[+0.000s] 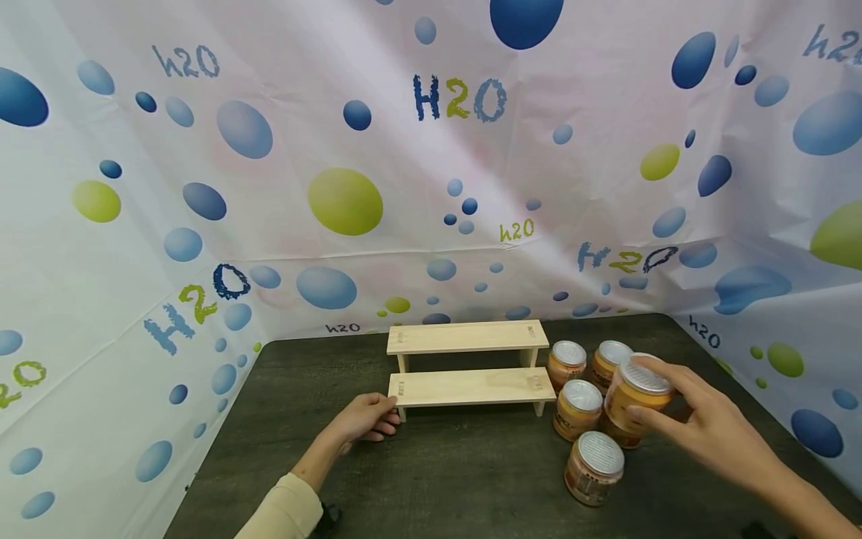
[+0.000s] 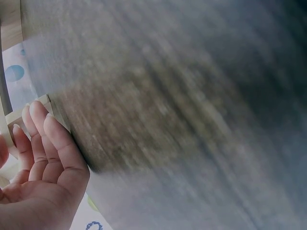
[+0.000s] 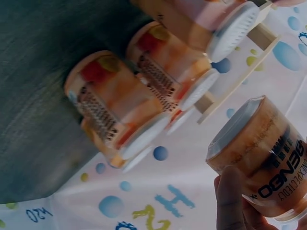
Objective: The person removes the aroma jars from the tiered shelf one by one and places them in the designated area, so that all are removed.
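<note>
My right hand (image 1: 714, 423) grips an orange-labelled jar (image 1: 636, 397) with a silvery lid, thumb on the near side and fingers round the far side. In the right wrist view this jar (image 3: 261, 160) shows dark "BENBO" lettering. It is held up above the group of similar jars (image 1: 578, 412) on the table, hiding part of one behind it. My left hand (image 1: 364, 419) is at the left front corner of a two-step wooden rack (image 1: 471, 388), its thumb and forefinger pinching the lower board's end. The left wrist view shows the fingers (image 2: 60, 148) curved beside the pale wood.
Several jars stand close to the rack's right end, the nearest jar (image 1: 594, 471) towards the front. Both rack boards are bare. The dark tabletop (image 1: 431, 471) is bordered behind and at the sides by a white sheet (image 1: 283, 195) with blue and green dots.
</note>
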A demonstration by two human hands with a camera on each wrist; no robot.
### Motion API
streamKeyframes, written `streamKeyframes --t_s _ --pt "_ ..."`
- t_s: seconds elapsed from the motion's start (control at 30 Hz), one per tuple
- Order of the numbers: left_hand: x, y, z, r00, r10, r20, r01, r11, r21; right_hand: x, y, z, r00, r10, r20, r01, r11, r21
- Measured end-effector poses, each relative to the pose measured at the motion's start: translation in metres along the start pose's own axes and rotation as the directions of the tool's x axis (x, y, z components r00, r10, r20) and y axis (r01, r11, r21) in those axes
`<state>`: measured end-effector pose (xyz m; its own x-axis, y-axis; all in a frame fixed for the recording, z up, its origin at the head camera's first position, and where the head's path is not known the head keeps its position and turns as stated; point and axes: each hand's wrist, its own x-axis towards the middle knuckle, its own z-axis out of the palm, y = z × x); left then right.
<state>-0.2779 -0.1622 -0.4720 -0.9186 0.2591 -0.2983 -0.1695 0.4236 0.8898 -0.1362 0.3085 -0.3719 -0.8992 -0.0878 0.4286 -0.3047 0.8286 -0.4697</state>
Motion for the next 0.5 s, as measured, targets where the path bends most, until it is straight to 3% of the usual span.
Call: streamKeyframes --t_s 0.5 --pt "0.001 0.000 0.000 1.000 -0.008 -0.007 0.008 1.000 0.006 -0.025 0.026 0.008 0.995 0.089 0.043 -0.086 0.994 -0.063"
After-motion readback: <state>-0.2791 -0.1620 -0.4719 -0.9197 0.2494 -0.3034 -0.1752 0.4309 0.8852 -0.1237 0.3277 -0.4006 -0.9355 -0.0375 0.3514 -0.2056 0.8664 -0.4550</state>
